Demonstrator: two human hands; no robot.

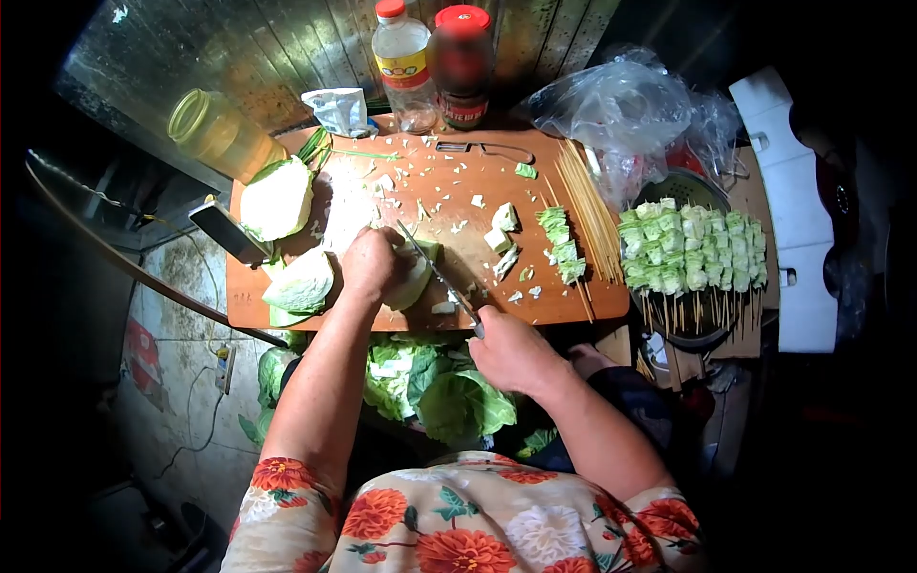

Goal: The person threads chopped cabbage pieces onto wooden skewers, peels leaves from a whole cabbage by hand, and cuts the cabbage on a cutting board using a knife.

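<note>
My right hand (514, 350) is closed round the handle of a knife (441, 279), whose thin blade points away and to the left over the wooden board (573, 310). Just beside that blade, my left hand (371, 265) presses with curled fingers on a cabbage piece (413, 283); its fingertips are partly hidden. A halved cabbage (277, 201) and a cabbage wedge (300, 283) lie left of my left hand. Right of the knife are a few cut cabbage chunks (501, 239) and a skewer of cabbage pieces (562, 246).
Loose bamboo skewers (587, 210) lie along the board's right side. Filled cabbage skewers (693, 248) rest across a dark round pan. Bottles (403, 67), a yellowish jar (224, 138) and a plastic bag (621, 100) stand behind. A phone (227, 229) leans at left; cabbage leaves (463, 406) lie below.
</note>
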